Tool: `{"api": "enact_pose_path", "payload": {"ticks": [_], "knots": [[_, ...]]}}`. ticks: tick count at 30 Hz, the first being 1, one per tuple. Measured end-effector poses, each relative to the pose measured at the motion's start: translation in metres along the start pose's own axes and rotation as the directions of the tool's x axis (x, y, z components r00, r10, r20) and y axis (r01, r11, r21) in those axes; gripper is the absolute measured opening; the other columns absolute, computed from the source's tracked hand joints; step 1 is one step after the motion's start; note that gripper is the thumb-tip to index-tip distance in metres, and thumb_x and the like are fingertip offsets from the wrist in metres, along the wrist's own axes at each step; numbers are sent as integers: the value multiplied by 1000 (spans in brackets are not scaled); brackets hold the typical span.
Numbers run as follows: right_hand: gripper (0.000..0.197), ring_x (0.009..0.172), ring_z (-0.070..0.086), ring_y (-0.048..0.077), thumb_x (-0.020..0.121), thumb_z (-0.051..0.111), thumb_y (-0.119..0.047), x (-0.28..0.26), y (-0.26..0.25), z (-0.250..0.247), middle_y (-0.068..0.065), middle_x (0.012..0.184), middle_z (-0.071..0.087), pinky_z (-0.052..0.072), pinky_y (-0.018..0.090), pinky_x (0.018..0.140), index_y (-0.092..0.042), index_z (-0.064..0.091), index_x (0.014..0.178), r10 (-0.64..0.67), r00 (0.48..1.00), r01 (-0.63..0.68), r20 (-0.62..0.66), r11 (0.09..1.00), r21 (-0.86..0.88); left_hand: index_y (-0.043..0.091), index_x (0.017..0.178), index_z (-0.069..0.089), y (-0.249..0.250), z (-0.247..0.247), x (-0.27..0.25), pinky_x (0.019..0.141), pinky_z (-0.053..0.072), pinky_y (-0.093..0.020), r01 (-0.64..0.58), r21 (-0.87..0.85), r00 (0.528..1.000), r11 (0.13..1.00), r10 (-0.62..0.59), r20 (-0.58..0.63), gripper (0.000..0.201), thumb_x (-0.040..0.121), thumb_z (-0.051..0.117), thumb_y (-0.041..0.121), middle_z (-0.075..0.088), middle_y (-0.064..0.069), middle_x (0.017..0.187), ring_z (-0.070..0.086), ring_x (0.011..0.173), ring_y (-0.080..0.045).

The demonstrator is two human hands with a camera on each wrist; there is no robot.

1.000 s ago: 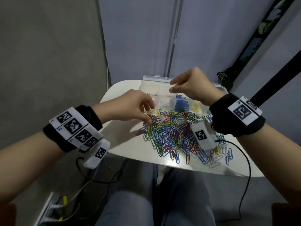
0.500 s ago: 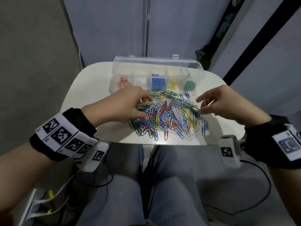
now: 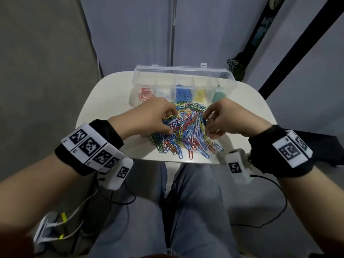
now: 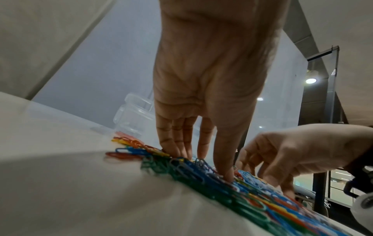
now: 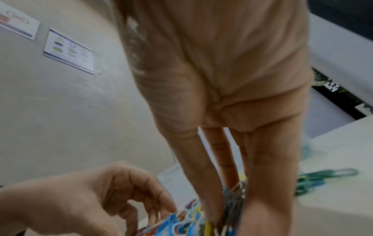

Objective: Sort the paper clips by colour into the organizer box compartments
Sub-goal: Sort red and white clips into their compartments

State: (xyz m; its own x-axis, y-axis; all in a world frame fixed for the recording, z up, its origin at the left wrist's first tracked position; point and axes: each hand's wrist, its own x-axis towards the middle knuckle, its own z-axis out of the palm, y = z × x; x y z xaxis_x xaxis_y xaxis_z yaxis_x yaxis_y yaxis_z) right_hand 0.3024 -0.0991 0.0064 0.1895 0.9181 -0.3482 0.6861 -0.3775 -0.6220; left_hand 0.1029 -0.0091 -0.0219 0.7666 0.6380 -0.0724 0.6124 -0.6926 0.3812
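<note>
Pile of mixed paper clips [image 3: 183, 132] directly under both hands, just before organizer box [image 3: 230, 81]; left hand [image 3: 149, 118] fingertips pressing flat, right hand [image 3: 227, 118] nearer box, pinching clips.

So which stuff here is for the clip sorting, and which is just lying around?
For the sorting:
- pile of mixed paper clips
- clear organizer box with red, blue, yellow and green clips in separate compartments
- left hand and right hand, both at the pile

Just lying around:
- white table
- black cable
- posters on the wall
</note>
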Motion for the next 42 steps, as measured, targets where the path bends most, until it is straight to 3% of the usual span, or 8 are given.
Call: {"api": "enact_pose_path", "payload": {"ticks": [4, 10, 17, 22, 26, 35, 38, 42], "knots": [[30, 58, 67, 31, 77, 66, 16, 4, -5, -2, 26, 79, 66, 61, 44, 61, 6, 59, 105, -42, 997, 48, -68, 995, 86, 19, 119, 63, -4, -5, -4, 70, 36, -23, -11, -49, 1000, 999, 11, 13, 54, 71, 84, 32, 55, 6, 95, 54, 82, -13], [34, 56, 61, 23, 75, 78, 0, 2, 10, -9, 18, 75, 69, 59, 37, 57, -5, 63, 105, 0, 999, -1, -54, 1000, -31, 20, 117, 64, -6, -17, -1, 73, 41, -26, -36, -62, 999, 997, 35, -13, 52, 72, 81, 41, 61, 5, 99, 54, 79, -10], [44, 52, 61, 22, 72, 82, -5, 5, 14, -4, 14, 69, 65, 60, 38, 58, -9, 61, 110, 12, 1000, -12, 9, 999, -30, 19, 119, 58, 14, -5, 15, 71, 38, -29, -74, 138, 995, 988, 64, 74, 67, 70, 73, 62, 47, 8, 95, 48, 86, -14], [44, 55, 59, 20, 72, 83, -11, 8, 17, -8, 9, 70, 63, 59, 37, 58, -11, 62, 111, 0, 1000, -1, -24, 999, -50, 17, 107, 61, 15, -2, 26, 65, 34, -30, -62, 113, 997, 992, 56, 51, 52, 69, 82, 45, 49, 6, 84, 51, 81, -18], [60, 72, 50, 17, 67, 87, -25, 11, 18, -20, 3, 92, 55, 38, 24, 56, -15, 61, 121, -24, 986, -15, -162, 972, -236, 16, 102, 67, 12, -5, 32, 67, 44, -30, -24, 29, 999, 999, 23, 37, 40, 70, 85, 32, 58, 3, 81, 54, 76, -16], [65, 70, 58, 21, 72, 85, -21, 15, 9, -16, 9, 117, 55, 53, 28, 58, -14, 56, 130, 23, 999, -28, -29, 981, -194, 9, 87, 71, 6, -12, 33, 49, 52, -19, 66, -261, 998, 963, -66, 9, 14, 76, 80, 7, 68, -9, 76, 64, 48, -11], [51, 64, 55, 16, 73, 84, -20, 17, 5, -15, 8, 98, 63, 46, 26, 60, -10, 64, 119, -86, 991, 66, -106, 980, -186, 5, 86, 72, 4, -18, 31, 54, 53, -20, 78, -362, 996, 929, -85, -5, 13, 75, 80, 5, 72, -11, 70, 65, 49, -9], [28, 59, 58, 16, 75, 80, -10, 21, -2, -11, 7, 75, 64, 56, 33, 64, -4, 70, 101, -154, 968, 169, -195, 984, 60, -4, 86, 69, 3, -28, 24, 50, 52, -20, 102, -601, 989, 793, -146, -26, 13, 75, 77, -4, 69, -11, 65, 65, 50, -13]]}}
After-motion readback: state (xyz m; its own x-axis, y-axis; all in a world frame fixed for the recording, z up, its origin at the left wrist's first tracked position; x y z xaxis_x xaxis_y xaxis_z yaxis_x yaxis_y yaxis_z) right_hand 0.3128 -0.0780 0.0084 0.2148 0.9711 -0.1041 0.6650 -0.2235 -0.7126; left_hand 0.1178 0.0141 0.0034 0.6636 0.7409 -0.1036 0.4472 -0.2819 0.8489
